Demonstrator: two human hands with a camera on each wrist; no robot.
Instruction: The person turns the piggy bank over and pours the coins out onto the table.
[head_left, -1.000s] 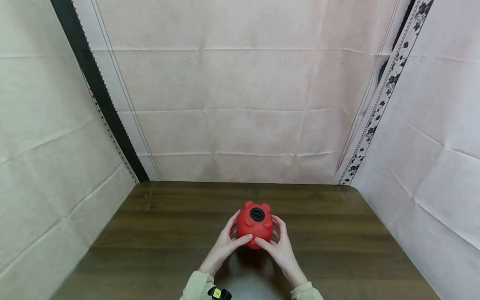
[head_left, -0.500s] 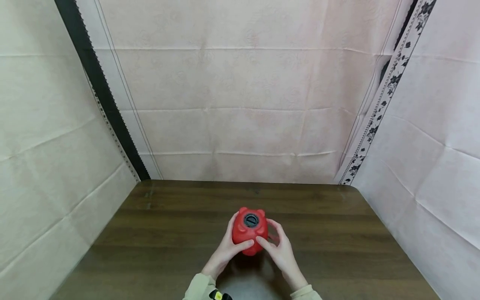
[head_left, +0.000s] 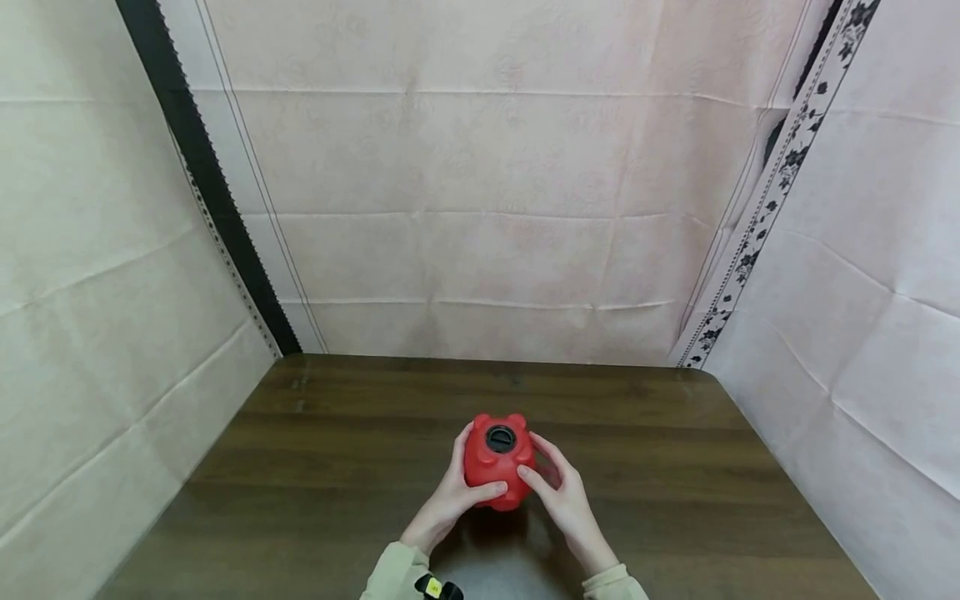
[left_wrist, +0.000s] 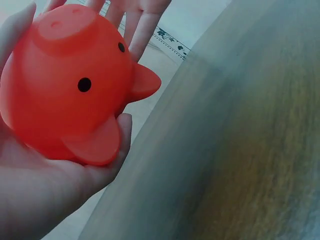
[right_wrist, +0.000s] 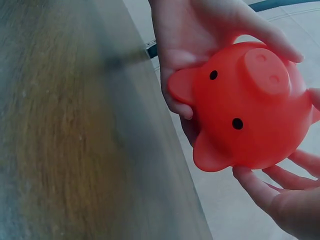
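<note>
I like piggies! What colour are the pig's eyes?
Black dots on the red pig, best seen in the right wrist view.

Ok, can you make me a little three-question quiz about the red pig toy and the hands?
1. True or false: both hands hold the red plastic piggy bank.
2. What colour is the round plug on its upturned underside?
A. black
B. white
C. yellow
3. Fill in: the toy is above a dark brown ____ table.

Key: 1 true, the left hand and right hand cup it. 2 A. 3 wooden.
</note>
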